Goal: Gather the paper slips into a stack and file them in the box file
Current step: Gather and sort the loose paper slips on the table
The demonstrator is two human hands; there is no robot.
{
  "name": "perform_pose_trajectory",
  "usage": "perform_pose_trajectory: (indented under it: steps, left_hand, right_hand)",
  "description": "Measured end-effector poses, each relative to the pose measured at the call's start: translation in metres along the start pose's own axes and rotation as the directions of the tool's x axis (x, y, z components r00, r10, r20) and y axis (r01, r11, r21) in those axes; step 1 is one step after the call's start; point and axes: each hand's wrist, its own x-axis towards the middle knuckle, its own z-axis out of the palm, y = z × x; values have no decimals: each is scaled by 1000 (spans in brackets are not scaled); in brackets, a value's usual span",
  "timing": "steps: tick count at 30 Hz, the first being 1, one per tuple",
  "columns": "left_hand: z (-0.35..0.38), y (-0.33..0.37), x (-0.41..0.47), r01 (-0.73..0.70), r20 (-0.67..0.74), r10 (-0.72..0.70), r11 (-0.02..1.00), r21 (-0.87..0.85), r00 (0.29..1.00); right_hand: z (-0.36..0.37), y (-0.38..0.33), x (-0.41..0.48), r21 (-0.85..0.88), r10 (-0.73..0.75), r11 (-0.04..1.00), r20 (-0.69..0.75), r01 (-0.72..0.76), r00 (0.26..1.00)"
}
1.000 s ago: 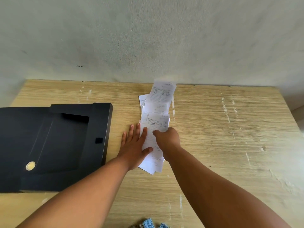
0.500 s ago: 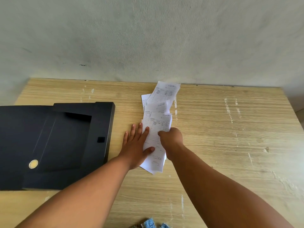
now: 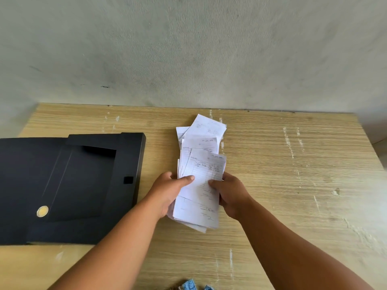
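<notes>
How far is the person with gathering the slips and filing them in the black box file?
Done: most paper slips are pulled into one loose, uneven pile. In hand: the left hand and right hand grip the pile from both sides, thumbs on top; a few far slips still fan out unaligned. Left: squaring the stack and filing it in the box file, which lies on the table beside the pile with no slips visible in it.

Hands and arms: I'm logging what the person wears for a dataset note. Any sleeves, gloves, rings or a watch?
None visible. Both forearms are bare to the frame's edge, no sleeves showing. The left hand and right hand wear no gloves, and no watch or ring shows.
</notes>
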Motion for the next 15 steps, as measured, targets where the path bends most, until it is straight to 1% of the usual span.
perform_pose_trajectory:
  steps: [1, 2, 6, 11, 15]
  left_hand:
    - [1, -1, -2, 39, 31, -37, 997, -67, 999]
    - [2, -5, -2, 44, 46, -40, 995, -89, 998]
    - [-1, -23, 2, 7, 88, -1, 998, -64, 996]
    - [-9, -31, 4, 22, 165, -20, 1000, -10, 986]
    - [-15, -34, 7, 30, 215, -34, 999, 20, 976]
  right_hand:
    - [-1, 2, -1, -8, 6, 1000, 8, -6, 1000]
    - [-1, 3, -2, -24, 11, 1000, 13, -10, 1000]
    - [-4, 3, 0, -52, 36, 998, -24, -37, 999]
    - [-2, -14, 14, 57, 93, 994, -52, -90, 994]
    - [4, -34, 28, 82, 100, 993, -120, -90, 988]
